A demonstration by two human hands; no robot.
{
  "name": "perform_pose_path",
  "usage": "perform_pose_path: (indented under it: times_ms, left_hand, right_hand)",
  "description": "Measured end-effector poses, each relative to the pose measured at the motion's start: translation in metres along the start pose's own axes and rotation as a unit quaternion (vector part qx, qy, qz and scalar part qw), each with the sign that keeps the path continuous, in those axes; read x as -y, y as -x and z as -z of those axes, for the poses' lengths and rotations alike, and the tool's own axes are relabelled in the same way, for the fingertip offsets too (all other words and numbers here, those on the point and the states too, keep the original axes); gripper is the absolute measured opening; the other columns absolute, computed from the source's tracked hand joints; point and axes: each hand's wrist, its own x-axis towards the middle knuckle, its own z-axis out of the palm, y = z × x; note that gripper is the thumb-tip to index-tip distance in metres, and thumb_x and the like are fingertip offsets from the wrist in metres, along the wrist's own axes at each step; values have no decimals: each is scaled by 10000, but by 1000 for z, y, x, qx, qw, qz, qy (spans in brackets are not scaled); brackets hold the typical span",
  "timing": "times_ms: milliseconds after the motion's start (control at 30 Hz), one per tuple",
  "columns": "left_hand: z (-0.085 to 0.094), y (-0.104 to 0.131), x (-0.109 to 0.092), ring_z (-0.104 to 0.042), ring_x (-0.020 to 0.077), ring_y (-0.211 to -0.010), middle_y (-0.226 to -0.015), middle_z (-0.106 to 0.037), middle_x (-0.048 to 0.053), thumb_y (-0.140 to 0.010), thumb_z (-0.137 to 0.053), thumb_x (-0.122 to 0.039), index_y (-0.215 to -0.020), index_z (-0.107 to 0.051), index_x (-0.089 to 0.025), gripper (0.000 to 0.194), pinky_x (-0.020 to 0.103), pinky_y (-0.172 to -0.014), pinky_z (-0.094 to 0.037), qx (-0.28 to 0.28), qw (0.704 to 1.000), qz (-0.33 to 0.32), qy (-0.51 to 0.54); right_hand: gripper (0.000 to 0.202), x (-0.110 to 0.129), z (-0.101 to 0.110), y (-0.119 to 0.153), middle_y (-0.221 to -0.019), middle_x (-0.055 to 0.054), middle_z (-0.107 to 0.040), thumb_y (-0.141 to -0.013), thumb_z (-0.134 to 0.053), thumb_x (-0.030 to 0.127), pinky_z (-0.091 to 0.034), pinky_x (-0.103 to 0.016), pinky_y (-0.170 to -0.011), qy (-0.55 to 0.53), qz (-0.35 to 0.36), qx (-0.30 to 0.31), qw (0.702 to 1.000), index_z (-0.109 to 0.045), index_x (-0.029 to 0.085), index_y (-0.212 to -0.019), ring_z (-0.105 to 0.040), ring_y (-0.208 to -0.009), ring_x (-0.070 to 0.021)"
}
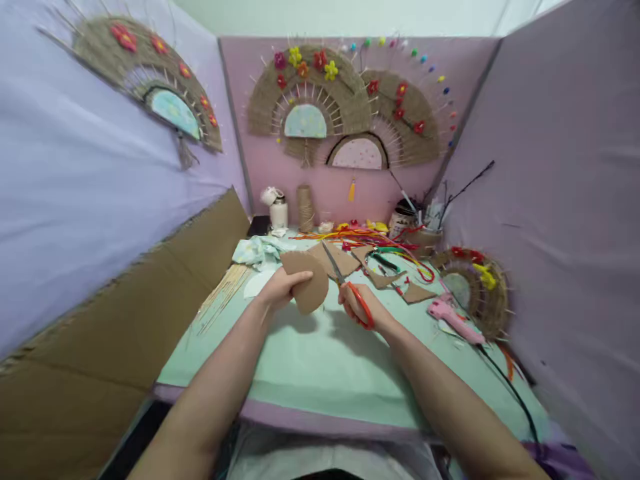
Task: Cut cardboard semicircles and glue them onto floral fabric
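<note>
My left hand (283,285) grips a rounded piece of brown cardboard (311,291), thumb on its face, held just above the table. A short way to the right, my right hand (361,305) is closed round the orange handles of a pair of scissors (369,315). The blades point up and left, apart from the held piece, and one blade lies across my view of a cardboard offcut (345,260). More cut scraps lie beyond, among them a curved cardboard strip (383,279) and a small cardboard scrap (418,293).
A pink glue gun (457,321) with a black cable lies at the right, before a decorated twine fan (493,300). Thin sticks (223,297) and patterned cloth (257,251) are at the left. Pipe cleaners (360,236), green-handled pliers (387,261) and a twine spool (305,208) sit farther back.
</note>
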Motion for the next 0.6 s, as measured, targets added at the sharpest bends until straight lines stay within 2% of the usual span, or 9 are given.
perform_pose_path:
  times_ms: [133, 300, 467, 600]
  left_hand:
    - [-2, -2, -1, -631, 256, -964, -991, -711, 67, -527, -855, -420, -1005, -650, -161, 581, 335, -805, -480, -5, 1000, 11, -18]
    - [-4, -2, -1, -645, 241, -939, -1010, -715, 74, -625, -794, -496, -1043, -637, -166, 555, 309, -760, -487, -4, 1000, 12, -22]
    - [-5, -3, 1, -655, 241, -929, -1018, -722, 89, -661, -749, -555, -1041, -645, -159, 558, 307, -759, -495, 6, 999, 34, -31]
    - [-5, -3, 2, -657, 243, -906, -1012, -723, 97, -652, -743, -584, -1042, -647, -153, 589, 306, -736, -493, 21, 997, 47, -51]
  right_hand:
    - [462, -1, -1, 3, -402, 66, -426, -855, -357, 620, -259, -191, -299, -3, -1, -3, 1000, -496, 202, -716, -338, -294, -78]
    - [514, -7, 0, -1, -439, 59, -424, -843, -336, 673, -259, -208, -338, 8, 16, 3, 1000, -499, 198, -735, -343, -328, -82]
    - [407, -10, 6, -6, -560, 47, -443, -833, -414, 580, -300, -224, -463, 58, 88, 21, 994, -503, 188, -767, -375, -482, -96]
    - [309, -11, 11, -8, -645, 34, -477, -818, -455, 493, -328, -237, -541, 132, 93, 10, 987, -486, 195, -742, -413, -585, -115]
